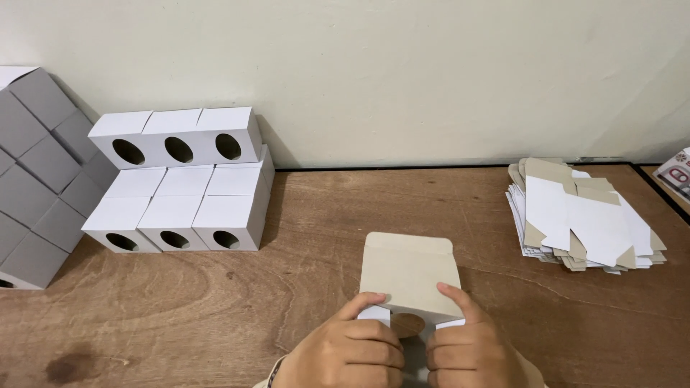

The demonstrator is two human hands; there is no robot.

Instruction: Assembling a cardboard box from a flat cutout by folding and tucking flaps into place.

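A partly folded cardboard box [407,276], grey-brown inside and white outside, lies on the wooden table [323,215] near the front edge. Its top flap points away from me and a round hole shows near its lower end. My left hand [345,352] grips the box's near left side, thumb pressing on the panel. My right hand [471,348] grips the near right side the same way. Small white flaps show under both thumbs.
Finished white boxes with oval holes [183,179] are stacked in rows at the back left against the wall. Grey-sided boxes [39,179] pile up at the far left. A stack of flat box blanks [582,215] lies at the right.
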